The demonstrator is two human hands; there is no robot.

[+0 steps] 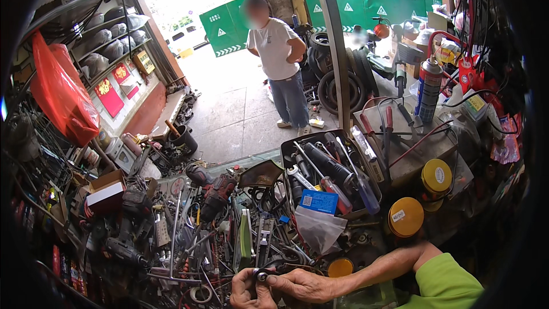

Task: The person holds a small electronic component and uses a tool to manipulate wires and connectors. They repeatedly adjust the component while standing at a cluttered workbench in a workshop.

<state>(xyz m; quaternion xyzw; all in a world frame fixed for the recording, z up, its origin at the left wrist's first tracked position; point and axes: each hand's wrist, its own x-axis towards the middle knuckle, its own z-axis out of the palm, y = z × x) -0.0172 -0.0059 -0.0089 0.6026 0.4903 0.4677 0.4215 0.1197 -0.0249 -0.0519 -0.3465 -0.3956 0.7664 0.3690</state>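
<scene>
At the bottom middle my left hand [243,290] and my right hand [303,285] meet, both closed on one small dark metal part [262,276]. A round, shiny end of it faces up between the fingers; the fingers cover the rest, so its kind does not show. The right forearm comes in from the lower right under a bright green sleeve [446,280]. Loose tools lie just beyond the hands, among them a long green-edged piece [246,234]. A roll of tape [201,293] is left of my left hand. A yellow lid [340,267] is by the right forearm.
A tool tray [366,213] holds screwdrivers and wrenches; cordless drills [217,197] lie left of it. Yellow-lidded cans [406,217] and a spray can [428,88] are at right. A person [280,51] stands beyond the bench near tyres [341,88]. A red bag [63,94] hangs left.
</scene>
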